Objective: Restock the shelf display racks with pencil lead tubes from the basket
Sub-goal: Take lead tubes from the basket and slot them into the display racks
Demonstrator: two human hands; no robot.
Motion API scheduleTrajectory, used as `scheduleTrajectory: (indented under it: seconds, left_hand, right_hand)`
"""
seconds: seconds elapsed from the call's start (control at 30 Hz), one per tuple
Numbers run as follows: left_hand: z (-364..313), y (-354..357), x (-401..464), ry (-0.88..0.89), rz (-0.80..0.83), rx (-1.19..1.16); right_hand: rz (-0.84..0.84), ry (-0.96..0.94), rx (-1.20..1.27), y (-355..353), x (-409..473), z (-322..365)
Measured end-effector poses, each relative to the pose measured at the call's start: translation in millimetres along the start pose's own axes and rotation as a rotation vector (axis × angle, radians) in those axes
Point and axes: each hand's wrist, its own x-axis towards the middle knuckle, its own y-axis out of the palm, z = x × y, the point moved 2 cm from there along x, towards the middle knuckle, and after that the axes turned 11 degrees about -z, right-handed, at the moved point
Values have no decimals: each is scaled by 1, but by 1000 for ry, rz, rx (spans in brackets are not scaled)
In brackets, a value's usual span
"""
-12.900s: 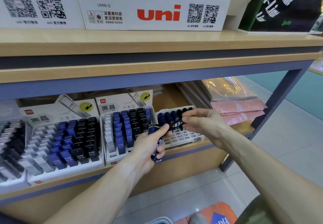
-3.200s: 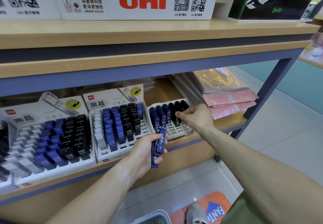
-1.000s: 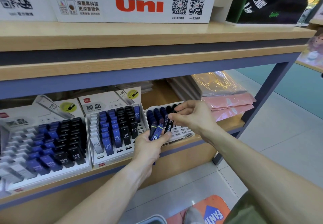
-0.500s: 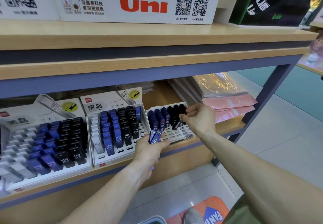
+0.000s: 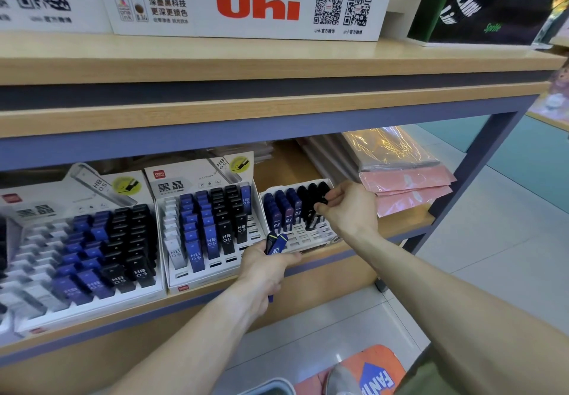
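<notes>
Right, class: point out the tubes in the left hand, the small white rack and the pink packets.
blue tubes (image 5: 276,244), head view, upper ends above the fist
small white rack (image 5: 303,237), head view, empty front slots
pink packets (image 5: 409,193), head view, top packet's face

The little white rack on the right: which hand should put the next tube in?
Probably the right hand: it is already at the white rack, pinching a black tube there. The left hand grips spare blue tubes below it.

Both forearms bare to frame edge; no sleeves, watch or rings seen. Left hand (image 5: 268,267) and right hand (image 5: 351,206) ungloved. Olive-green garment (image 5: 431,373) at lower right. Grey shoe toe (image 5: 340,379) below.
</notes>
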Motion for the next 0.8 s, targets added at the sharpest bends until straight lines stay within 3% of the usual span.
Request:
scheduleTrajectory:
  seconds: [0.33,0.53,0.8]
  left_hand:
    - [2,0,3,2,14,6]
    - [3,0,4,2,21,12]
    - [4,-1,5,-7,24,1]
  right_hand:
    - [42,-101,-82,10,-17,4]
    - [-1,118,30,9,-23,3]
    - [-40,257,78,9,-24,4]
